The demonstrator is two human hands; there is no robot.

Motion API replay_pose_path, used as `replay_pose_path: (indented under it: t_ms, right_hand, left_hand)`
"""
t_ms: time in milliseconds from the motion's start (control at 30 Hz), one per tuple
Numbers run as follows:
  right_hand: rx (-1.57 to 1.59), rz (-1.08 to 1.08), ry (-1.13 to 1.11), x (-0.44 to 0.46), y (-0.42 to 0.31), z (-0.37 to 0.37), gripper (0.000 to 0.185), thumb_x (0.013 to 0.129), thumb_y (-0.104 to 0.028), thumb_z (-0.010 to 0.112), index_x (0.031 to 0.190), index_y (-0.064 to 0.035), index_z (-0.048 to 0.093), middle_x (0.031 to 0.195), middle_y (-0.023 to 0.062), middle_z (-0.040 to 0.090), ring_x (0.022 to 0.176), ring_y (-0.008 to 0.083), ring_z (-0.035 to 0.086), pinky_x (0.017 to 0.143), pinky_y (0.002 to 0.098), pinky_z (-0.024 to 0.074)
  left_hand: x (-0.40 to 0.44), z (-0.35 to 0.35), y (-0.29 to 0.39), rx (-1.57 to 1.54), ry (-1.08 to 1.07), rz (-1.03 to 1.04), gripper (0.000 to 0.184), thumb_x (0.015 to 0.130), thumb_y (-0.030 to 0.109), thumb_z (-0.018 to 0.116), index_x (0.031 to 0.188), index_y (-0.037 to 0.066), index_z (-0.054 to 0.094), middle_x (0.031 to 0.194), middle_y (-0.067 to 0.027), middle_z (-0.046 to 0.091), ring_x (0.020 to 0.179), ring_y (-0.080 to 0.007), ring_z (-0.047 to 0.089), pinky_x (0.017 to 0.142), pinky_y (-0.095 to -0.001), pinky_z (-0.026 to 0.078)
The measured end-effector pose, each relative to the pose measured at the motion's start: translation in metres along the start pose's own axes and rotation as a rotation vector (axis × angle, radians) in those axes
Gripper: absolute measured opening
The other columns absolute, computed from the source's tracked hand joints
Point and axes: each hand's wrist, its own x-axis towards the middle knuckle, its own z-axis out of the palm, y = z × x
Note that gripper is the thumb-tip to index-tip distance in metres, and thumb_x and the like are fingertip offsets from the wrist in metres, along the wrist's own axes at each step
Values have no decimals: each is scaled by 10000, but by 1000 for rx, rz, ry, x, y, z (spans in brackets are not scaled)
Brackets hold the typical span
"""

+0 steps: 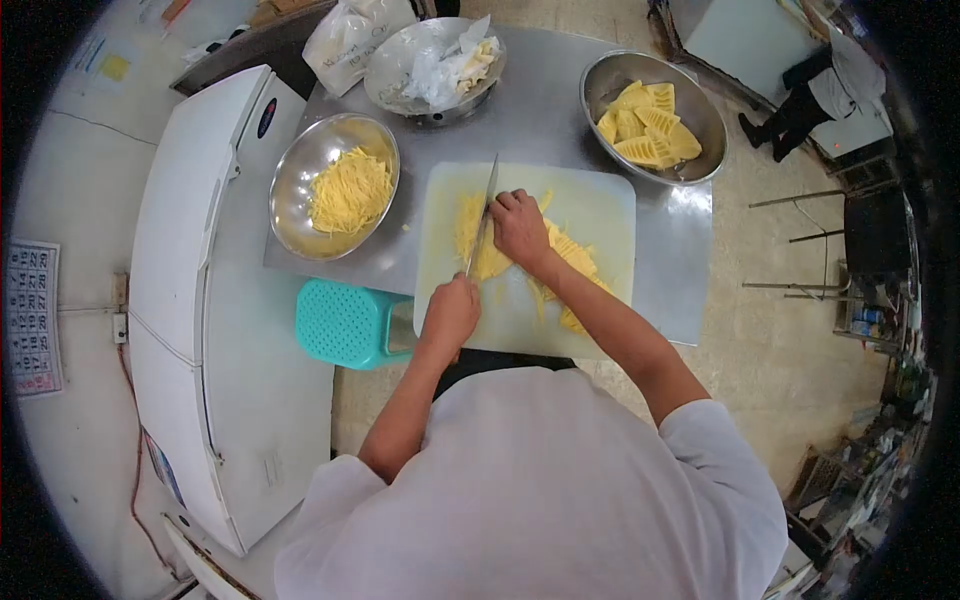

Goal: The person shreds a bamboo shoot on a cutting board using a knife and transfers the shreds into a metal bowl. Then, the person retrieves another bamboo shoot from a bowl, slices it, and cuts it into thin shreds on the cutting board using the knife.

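My left hand [450, 312] is closed around the handle of a kitchen knife [483, 215], its blade pointing away from me across a pale cutting board [610, 200]. Beside the blade, my right hand [522, 230] presses with bent fingers on yellow food that looks like bamboo shoot; the piece under the fingers is mostly hidden. Thin yellow shreds [467, 225] lie left of the knife. Ridged slices of bamboo shoot [575, 262] are spread to the right, partly under my right forearm.
A steel bowl [285, 205] of yellow shreds stands left; another bowl [597, 85] holds ridged bamboo shoot pieces at back right. A bowl with plastic [385, 75] and a white bag [345, 45] sit behind. A turquoise stool [345, 322] and white freezer [170, 240] are left. Another person [835, 90] stands far right.
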Motion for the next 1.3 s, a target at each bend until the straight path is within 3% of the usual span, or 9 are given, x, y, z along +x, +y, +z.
replay_pose_path:
  t_ms: [133,233,333,600,733,867,967,1133,1300]
  right_hand:
    - [-34,-36,30,1,3,-3,148,737,-30,629,882,-18,657,926,123,595,931,339,563,805,451,470]
    - [-23,8,31,7,-2,-2,154,739,-33,631,888,-20,664,931,120,600,937,335,567,803,445,472]
    - [-20,7,-10,-7,-4,0,166,745,-39,634,907,-25,668,943,120,605,944,335,570,806,440,474]
    - [-13,-6,51,-1,-3,-2,174,746,-40,640,918,-26,666,936,118,610,946,334,572,806,441,474]
    - [-18,-4,41,3,0,1,174,746,-49,646,917,-26,662,943,115,603,947,333,571,803,441,474]
    - [-36,25,28,0,-2,-1,153,753,-43,650,906,-30,664,943,119,617,943,331,570,796,439,476]
    - [6,14,30,-2,0,-4,143,758,-42,656,900,-33,665,942,124,626,935,330,569,789,441,475]
    - [41,46,77,1,5,-15,131,771,-55,658,900,-33,667,933,127,626,925,330,567,789,443,475]
    - [-56,21,35,-5,-3,-11,158,787,-64,652,943,-39,658,950,115,609,948,324,560,798,441,473]
  left_hand:
    - [19,-3,0,-13,23,86,370,1029,264,470,930,-62,615,872,-329,659,861,-521,650,793,-600,505]
    - [-12,-23,11,8,-31,-23,362,1020,251,478,934,-74,612,877,-332,658,872,-528,644,792,-608,498]
    - [20,9,-9,21,-11,66,362,1024,250,474,939,-74,610,876,-332,657,875,-523,648,795,-606,499]
    - [15,0,-5,-16,-5,31,346,1015,223,473,918,-73,624,856,-350,649,883,-518,654,798,-592,508]
    - [3,-38,15,-38,-21,4,340,1005,210,477,906,-77,630,867,-372,647,887,-530,652,817,-601,503]
    - [21,20,-24,54,34,59,313,1017,212,483,938,-60,615,832,-322,660,838,-517,655,764,-587,523]
    - [55,0,-13,28,82,160,308,1016,209,487,950,-67,607,830,-327,661,829,-525,655,762,-594,519]
    - [21,-44,13,9,56,85,298,979,172,486,934,-82,635,856,-355,664,856,-527,661,793,-585,528]
    - [33,-3,-13,89,-26,87,319,1011,226,484,964,-66,604,835,-336,658,840,-519,657,769,-595,514]
